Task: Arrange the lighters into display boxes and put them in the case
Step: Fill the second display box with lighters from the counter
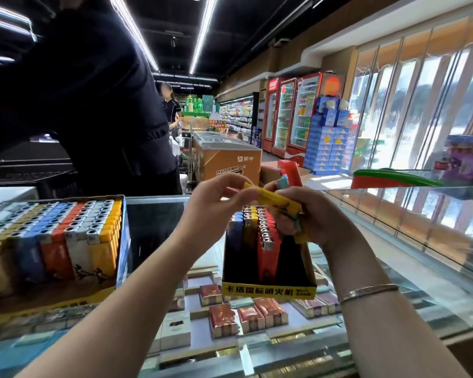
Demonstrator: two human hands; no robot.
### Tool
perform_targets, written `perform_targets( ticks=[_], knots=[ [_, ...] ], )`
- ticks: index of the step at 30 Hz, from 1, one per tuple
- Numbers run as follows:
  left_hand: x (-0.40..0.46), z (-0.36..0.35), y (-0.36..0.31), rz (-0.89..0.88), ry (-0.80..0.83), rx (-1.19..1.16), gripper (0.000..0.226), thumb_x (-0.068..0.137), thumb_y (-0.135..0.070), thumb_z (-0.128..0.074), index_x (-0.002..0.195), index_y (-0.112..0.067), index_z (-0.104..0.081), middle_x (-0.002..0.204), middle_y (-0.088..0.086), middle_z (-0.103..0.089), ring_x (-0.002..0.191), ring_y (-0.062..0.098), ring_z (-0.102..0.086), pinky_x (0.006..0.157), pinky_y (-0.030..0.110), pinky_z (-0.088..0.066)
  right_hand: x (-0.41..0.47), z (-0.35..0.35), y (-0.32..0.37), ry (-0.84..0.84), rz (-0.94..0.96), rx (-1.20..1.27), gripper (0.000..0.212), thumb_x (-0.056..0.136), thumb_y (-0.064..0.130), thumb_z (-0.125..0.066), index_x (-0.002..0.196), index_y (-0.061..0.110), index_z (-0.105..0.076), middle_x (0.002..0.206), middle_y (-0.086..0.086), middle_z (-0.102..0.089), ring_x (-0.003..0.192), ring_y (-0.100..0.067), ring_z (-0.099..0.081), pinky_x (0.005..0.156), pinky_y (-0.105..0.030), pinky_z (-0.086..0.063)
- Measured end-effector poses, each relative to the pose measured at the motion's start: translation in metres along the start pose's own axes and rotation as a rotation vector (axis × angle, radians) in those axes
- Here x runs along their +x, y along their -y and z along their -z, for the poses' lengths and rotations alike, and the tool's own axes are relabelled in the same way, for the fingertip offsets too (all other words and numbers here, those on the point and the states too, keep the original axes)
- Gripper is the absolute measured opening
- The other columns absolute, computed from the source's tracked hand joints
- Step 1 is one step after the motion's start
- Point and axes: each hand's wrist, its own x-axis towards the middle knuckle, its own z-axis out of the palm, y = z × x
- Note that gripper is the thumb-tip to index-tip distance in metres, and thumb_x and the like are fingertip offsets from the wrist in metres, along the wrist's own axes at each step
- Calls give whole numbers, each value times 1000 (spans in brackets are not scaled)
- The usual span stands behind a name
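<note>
A yellow lighter point(277, 201) lies tilted between both hands above a small black-and-yellow display box point(268, 290). My left hand point(216, 200) pinches its upper end. My right hand point(309, 214) grips its lower end along with a teal lighter point(283, 182) and others partly hidden in the palm. The small box holds rows of blue, yellow and red lighters; its right side is dark. A large full box of lighters point(52, 241) stands on the glass at left.
Both boxes stand on a glass counter case point(393, 309) with cigarette packs below the glass. A raised glass shelf point(421, 214) runs along the right. A person in dark clothes point(93, 105) stands behind the counter at left. Freezers and drink coolers fill the shop beyond.
</note>
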Motion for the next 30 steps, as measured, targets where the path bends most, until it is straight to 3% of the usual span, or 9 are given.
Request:
perform_targets(
  ticks=[4, 7, 10, 15, 23, 27, 30],
  knots=[
    [1, 11, 3, -19, -204, -66, 17, 72, -27, -66, 88, -23, -64, 67, -12, -66, 62, 2, -61, 62, 14, -50, 1, 7, -2, -310, 44, 41, 22, 68, 12, -59, 90, 8, -55, 59, -6, -57, 38, -11, -48, 37, -16, -37],
    [1, 12, 6, -76, -273, 73, 14, 77, -22, -67, 87, -28, -62, 66, -16, -65, 64, -1, -62, 62, 11, -49, 3, 7, -4, -393, 38, 54, 20, 68, 11, -57, 87, 7, -55, 60, -7, -56, 38, -11, -48, 37, -16, -37],
    [0, 11, 8, -112, -253, 251, 15, 81, -17, -67, 92, -27, -67, 78, -18, -65, 71, -2, -63, 66, 9, -48, 3, 6, -3, -405, 37, 38, 13, 74, 7, -53, 87, 8, -56, 60, -7, -56, 38, -11, -47, 37, -17, -36],
    [0, 9, 6, -177, -142, 428, 22, 81, -19, -68, 103, -25, -69, 88, -15, -65, 75, 2, -63, 72, 18, -53, 2, 7, -2, -391, 71, 36, 19, 68, 10, -56, 88, 6, -55, 60, -8, -56, 38, -11, -47, 37, -17, -37],
    [0, 13, 1, -233, -198, 425, 28, 82, -24, -65, 109, -18, -68, 86, -23, -61, 75, -5, -61, 68, 6, -47, 0, 8, -2, -385, 75, 65, 19, 69, 10, -56, 88, 7, -56, 62, -7, -56, 40, -11, -48, 38, -18, -36],
    [-5, 6, 9, -212, -39, 568, 27, 82, -20, -68, 109, -19, -69, 91, -12, -66, 77, 6, -65, 75, 24, -55, 0, 8, -3, -385, 85, 61, 22, 68, 10, -57, 90, 7, -55, 62, -7, -56, 40, -11, -48, 38, -18, -37],
    [-7, -1, 13, -218, 39, 711, 30, 82, -21, -69, 112, -21, -69, 99, -7, -69, 80, 11, -65, 74, 28, -54, 0, 8, -2, -380, 90, 65, 22, 69, 9, -58, 90, 6, -55, 63, -8, -57, 40, -12, -49, 39, -17, -38]
  ],
)
